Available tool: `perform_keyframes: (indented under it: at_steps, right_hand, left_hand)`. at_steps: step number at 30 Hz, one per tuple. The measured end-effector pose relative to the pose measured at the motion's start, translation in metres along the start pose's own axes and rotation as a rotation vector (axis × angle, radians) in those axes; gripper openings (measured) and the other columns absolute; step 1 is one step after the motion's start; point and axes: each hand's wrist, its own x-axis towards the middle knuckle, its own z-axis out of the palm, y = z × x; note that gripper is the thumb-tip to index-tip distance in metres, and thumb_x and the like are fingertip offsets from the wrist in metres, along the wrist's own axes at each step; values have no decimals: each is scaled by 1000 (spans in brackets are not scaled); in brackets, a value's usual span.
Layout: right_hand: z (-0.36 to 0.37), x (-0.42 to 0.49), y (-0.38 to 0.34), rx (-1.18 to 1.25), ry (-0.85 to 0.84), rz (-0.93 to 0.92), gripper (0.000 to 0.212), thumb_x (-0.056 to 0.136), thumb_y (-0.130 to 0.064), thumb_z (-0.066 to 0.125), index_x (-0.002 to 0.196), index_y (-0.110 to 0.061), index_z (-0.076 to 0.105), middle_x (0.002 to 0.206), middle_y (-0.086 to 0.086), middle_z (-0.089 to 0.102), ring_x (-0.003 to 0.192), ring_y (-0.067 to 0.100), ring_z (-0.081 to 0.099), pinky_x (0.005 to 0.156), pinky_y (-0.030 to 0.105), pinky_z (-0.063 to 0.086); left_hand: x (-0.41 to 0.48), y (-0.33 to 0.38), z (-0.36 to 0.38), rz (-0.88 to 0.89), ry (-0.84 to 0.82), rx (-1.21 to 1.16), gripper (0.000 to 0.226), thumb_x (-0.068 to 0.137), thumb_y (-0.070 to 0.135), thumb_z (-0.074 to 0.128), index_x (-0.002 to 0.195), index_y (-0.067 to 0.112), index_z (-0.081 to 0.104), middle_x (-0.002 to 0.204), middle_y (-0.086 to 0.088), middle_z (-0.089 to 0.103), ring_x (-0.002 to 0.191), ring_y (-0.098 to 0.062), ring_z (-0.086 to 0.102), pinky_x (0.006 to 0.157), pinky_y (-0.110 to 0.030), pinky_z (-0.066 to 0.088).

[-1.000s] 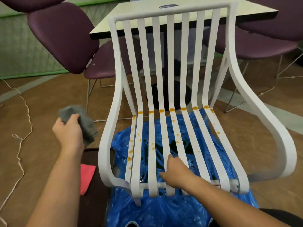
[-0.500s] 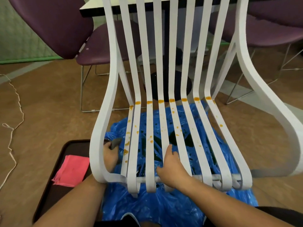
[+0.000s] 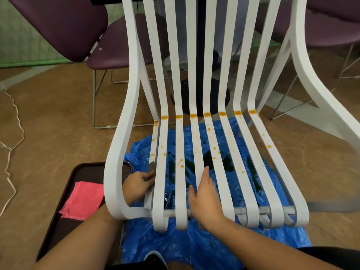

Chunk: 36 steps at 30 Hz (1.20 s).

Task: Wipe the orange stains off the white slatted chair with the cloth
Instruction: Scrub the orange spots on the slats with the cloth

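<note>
The white slatted chair [image 3: 212,55] stands right in front of me. Orange stains [image 3: 206,114] form a row across the slats at the seat's bend, and smaller orange drops dot the seat slats. My left hand [image 3: 137,184] reaches in under the left armrest and holds the grey cloth [image 3: 151,166] against the leftmost seat slat; most of the cloth is hidden behind the slat. My right hand [image 3: 204,193] rests flat on the middle seat slats near the front edge, fingers straight.
A blue plastic sheet [image 3: 194,242] lies on the floor under the chair. A dark tray [image 3: 64,217] with a folded pink cloth [image 3: 82,199] sits at the left. Purple chairs [image 3: 78,26] and a table base stand behind. A thin cord [image 3: 11,133] trails along the floor at left.
My left hand brought the grey cloth from the open air at the left in under the armrest onto the leftmost slat. My right hand stayed on the slats. The view moved closer.
</note>
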Motion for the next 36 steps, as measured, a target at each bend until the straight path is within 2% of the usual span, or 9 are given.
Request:
perform_keyframes:
  at_steps: [4,14,20,24,26,28,31,33,36]
  right_hand:
    - [9,-1,3,-70,114,-30,74,104,-30,44,159,-22,-5,143,4,45,76,10,60,65,29,57]
    - [15,-1,7,-83,174,-36,70,102,-25,45,160,-24,4,136,1,52,81,9,56,69,26,55]
    - [13,-3,3,-112,186,-34,71,101,-23,46,160,-22,5,125,2,55,80,10,57,69,29,56]
    - [13,-4,3,-107,176,-38,72,102,-22,45,160,-22,3,129,3,54,79,10,58,68,28,56]
    - [12,-5,4,-104,179,-41,71,102,-22,45,160,-22,4,131,4,54,79,10,57,68,27,55]
    - [13,-5,3,-103,173,-42,70,102,-22,44,160,-21,5,129,5,55,80,10,56,69,28,55]
    - [13,-6,3,-109,175,-29,70,102,-22,44,160,-20,6,126,6,56,79,10,56,70,28,55]
    - [13,-5,2,-121,169,-25,70,102,-23,44,160,-20,4,125,5,56,78,9,55,69,27,54]
    - [12,-5,0,-117,151,-11,71,102,-23,44,160,-20,2,128,5,55,77,8,54,69,24,52]
  left_hand:
    - [12,3,7,80,-62,273,17,98,21,61,104,19,77,69,22,58,64,7,56,60,-8,42]
    - [45,7,2,104,68,68,27,104,20,51,117,21,75,87,19,67,82,0,62,66,-4,39]
    - [36,-11,8,116,32,224,34,107,27,44,136,32,60,117,1,73,105,-20,68,83,-27,47]
    - [22,-14,15,194,69,-19,49,102,18,55,147,35,45,121,7,68,107,-11,64,97,-28,50]
    - [15,-17,20,176,272,-52,47,94,17,67,139,27,55,114,6,68,101,-11,65,93,-26,50]
    - [14,-23,23,252,437,147,19,89,20,74,107,13,75,100,-2,72,89,-19,68,84,-32,54]
    - [14,-29,29,360,460,255,10,86,12,75,79,6,75,82,-7,71,70,-20,68,72,-31,53]
    - [20,-29,31,396,508,273,4,79,6,78,81,2,77,86,-12,76,67,-24,72,71,-25,51]
    - [37,-21,31,298,509,245,17,83,3,79,99,-4,77,107,-20,75,81,-33,75,77,-34,59]
